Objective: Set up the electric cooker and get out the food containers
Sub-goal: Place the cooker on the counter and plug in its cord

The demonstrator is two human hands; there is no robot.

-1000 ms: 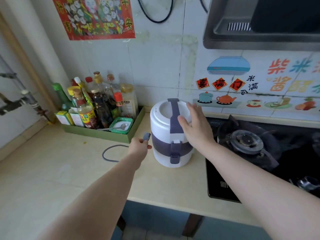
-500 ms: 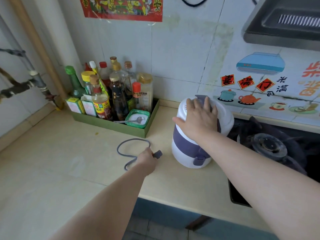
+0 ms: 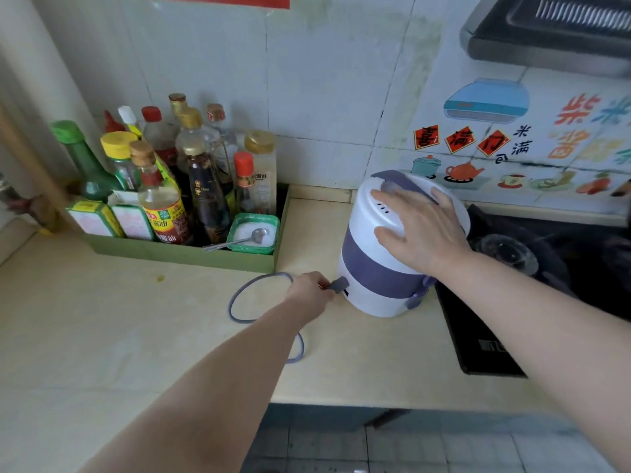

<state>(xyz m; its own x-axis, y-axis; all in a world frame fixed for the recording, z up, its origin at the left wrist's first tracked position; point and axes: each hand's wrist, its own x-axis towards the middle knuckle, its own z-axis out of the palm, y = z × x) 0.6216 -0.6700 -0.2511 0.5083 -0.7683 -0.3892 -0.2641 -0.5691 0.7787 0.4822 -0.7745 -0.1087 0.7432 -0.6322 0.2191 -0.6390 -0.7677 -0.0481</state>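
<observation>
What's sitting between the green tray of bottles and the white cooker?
In the head view, only bare counter separates the green tray from the cooker; lower down, the left hand holds the grey plug.

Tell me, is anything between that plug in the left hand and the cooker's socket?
Nothing visible. The left hand holds the plug right at the cooker base, with only bare counter around. The right hand presses on the lid, clear of the plug's path.

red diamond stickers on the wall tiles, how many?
3, in a row on the wall behind the cooker: left sticker, middle sticker, right sticker. None appears hidden.
</observation>
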